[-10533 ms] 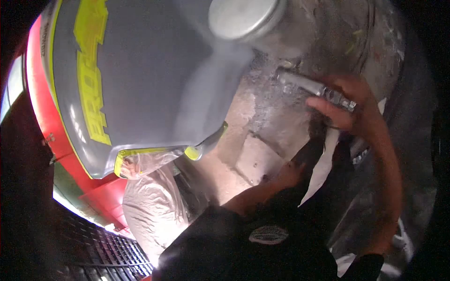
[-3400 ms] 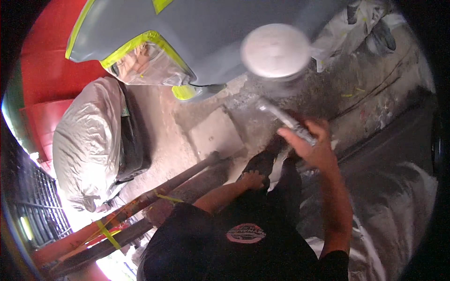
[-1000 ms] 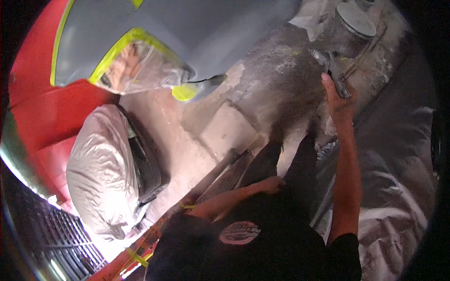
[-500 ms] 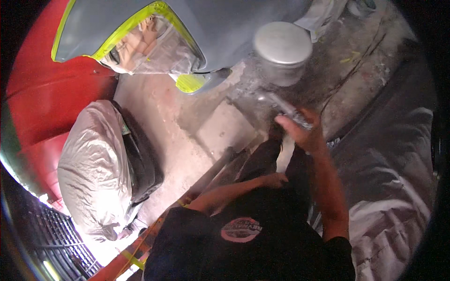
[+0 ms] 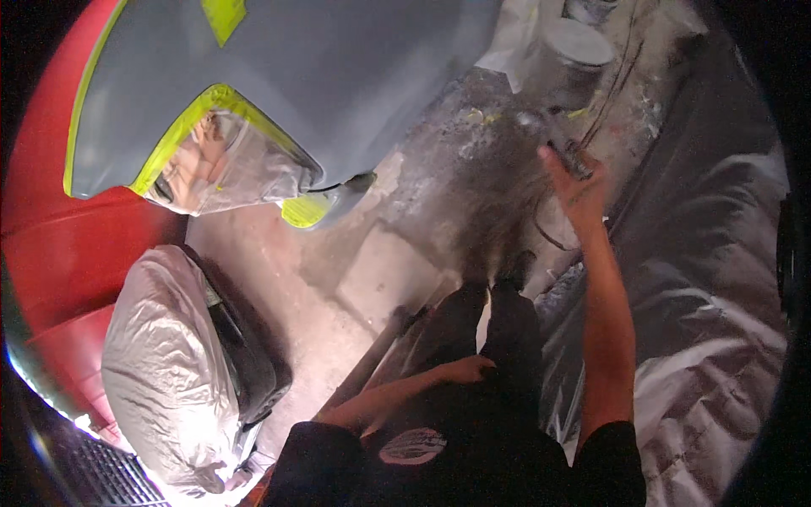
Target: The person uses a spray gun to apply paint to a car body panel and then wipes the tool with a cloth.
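My right hand [image 5: 583, 182] is wrapped round the handle of a metal spray gun [image 5: 568, 152], blurred by motion. A round, pale-lidded cup [image 5: 579, 42] shows beyond the gun and moves with it. To the left is a large grey car body panel [image 5: 338, 76], edged with yellow-green masking tape [image 5: 221, 95]; its opening is covered with clear sheeting [image 5: 245, 165]. The spray gun is apart from the panel, off its right side. My left hand [image 5: 469, 369] is held low in front of my thighs, fingers curled; whatever they hold, if anything, is hidden.
A red car body [image 5: 68, 253] stands at the left. In front of it is a bulky object under a pale cover [image 5: 165, 338]. Dark, wrinkled sheeting [image 5: 701, 279] hangs along the right. A thin hose [image 5: 545, 228] curves below my right hand. The floor [image 5: 389, 270] is stained concrete.
My right hand has moved forward and right with the spray gun, and the cup looks smaller. The view has shifted, so the grey panel sits lower and farther left.
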`<state>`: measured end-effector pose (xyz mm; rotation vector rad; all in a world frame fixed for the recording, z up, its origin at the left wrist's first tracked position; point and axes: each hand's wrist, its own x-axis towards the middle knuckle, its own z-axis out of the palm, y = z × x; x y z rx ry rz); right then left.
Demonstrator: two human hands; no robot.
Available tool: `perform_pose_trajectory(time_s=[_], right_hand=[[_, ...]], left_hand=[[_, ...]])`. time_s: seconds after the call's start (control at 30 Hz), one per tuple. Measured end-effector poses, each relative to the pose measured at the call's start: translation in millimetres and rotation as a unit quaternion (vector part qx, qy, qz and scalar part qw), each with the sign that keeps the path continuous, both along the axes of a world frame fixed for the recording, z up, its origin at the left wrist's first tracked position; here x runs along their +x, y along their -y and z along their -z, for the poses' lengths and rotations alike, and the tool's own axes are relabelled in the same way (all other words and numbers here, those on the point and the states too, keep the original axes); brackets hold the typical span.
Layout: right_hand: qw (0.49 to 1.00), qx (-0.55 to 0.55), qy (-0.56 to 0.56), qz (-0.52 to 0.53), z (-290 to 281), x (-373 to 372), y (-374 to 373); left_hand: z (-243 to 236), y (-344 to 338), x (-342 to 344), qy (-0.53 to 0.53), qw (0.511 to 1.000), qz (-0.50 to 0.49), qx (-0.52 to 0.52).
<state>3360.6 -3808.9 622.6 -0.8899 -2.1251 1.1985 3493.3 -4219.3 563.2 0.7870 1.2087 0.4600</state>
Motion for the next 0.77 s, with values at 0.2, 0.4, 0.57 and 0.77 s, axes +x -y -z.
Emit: perform_pose_trajectory(time_s=[0.2, 0.4, 0.57, 0.77], right_hand=[[0.958, -0.159, 0.094, -0.218, -52.3, 28.5, 34.2], [0.991, -0.116, 0.067, -0.006, 6.5, 35.0, -13.0], [0.99, -0.137, -0.011, 0.01, -9.9, 5.5, -48.0], [0.996, -0.054, -0.044, -0.058, -11.8, -16.3, 9.4]], left_hand=[[-3.2, -19.4, 13.3, 0.023, 0.999, -0.001, -0.035], [40.1, -20.3, 39.0, 0.019, 0.982, 0.149, 0.111], [35.1, -28.6, 36.8, 0.116, 0.988, -0.081, 0.061], [20.7, -114.0, -70.1, 0.083, 0.92, -0.373, -0.09]])
